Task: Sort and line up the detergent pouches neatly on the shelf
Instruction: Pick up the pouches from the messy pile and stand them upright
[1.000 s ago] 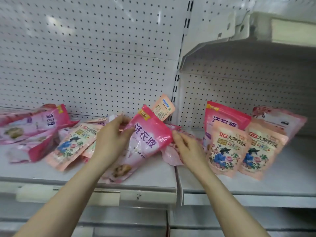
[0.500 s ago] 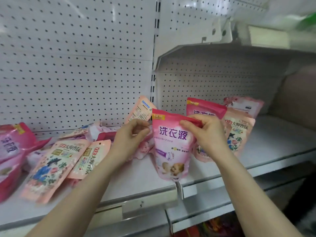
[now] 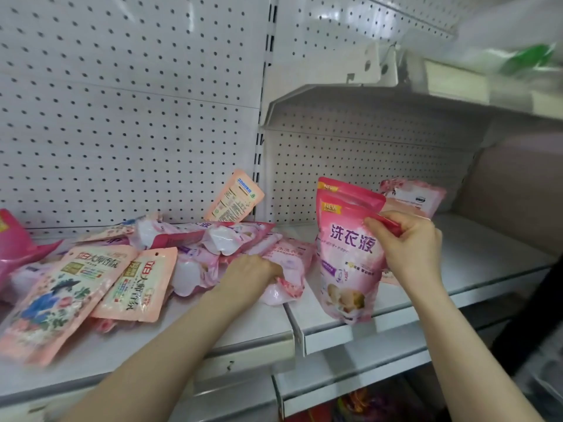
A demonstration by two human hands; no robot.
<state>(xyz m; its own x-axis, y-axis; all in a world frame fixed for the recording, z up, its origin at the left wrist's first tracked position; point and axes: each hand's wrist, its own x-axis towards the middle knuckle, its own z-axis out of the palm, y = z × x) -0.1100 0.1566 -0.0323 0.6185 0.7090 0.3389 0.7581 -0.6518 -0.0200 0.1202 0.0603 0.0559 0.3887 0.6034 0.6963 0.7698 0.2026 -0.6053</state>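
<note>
Upright, glossy pink pouch [image 3: 350, 257] pinched by right hand [image 3: 408, 245], left hand [image 3: 253, 271] gripping crinkled pouch [image 3: 286, 269].

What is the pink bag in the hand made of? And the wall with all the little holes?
The pink detergent pouch held by the right hand looks like soft, glossy plastic film: it shines and bulges. The pegboard back wall looks like white-painted sheet metal, flat and stiff with even rows of punched holes, though this is only a guess.
</note>
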